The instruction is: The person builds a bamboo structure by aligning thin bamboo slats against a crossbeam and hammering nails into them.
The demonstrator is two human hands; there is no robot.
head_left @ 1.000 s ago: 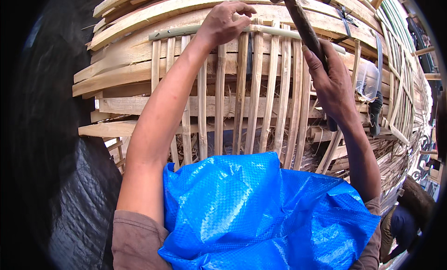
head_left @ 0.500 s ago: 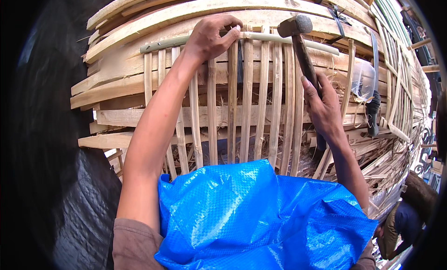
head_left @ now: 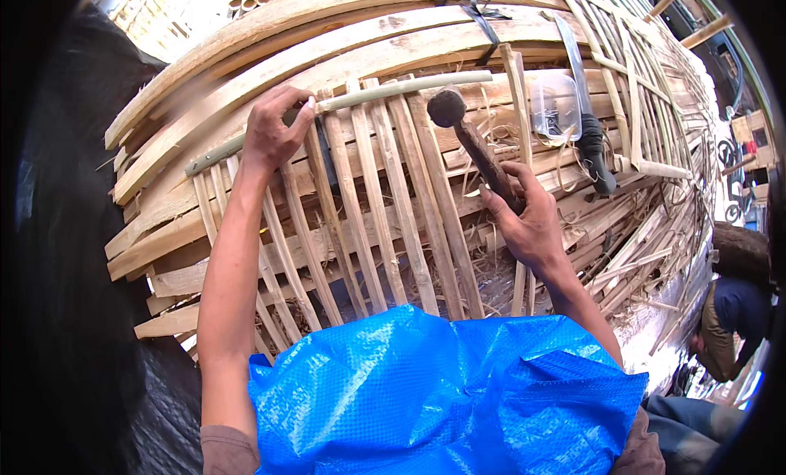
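Stacked timber planks [head_left: 270, 66] act as the bench; blue woven plastic sheet [head_left: 442, 385] over the lap. A row of split-bamboo slats [head_left: 399, 189] runs from the sheet up to a pale green bamboo pole [head_left: 426, 84], which lies crosswise near their far ends, above the planks. Left hand [head_left: 274, 130] at the pole, left of its middle: fingers curled, thumb and index nearly together; cannot tell whether they pinch the pole or something small. Right hand [head_left: 526, 217] wrapped round the handle of a hammer [head_left: 472, 141], head up, apart from the pole. Right of it, a machete [head_left: 584, 99] and a clear plastic tub [head_left: 557, 107] with thin dark bits, probably nails. Step, likely: nailing slats to pole. Next move calls for a steady pole, a square swing and left fingertips clear of the blow.
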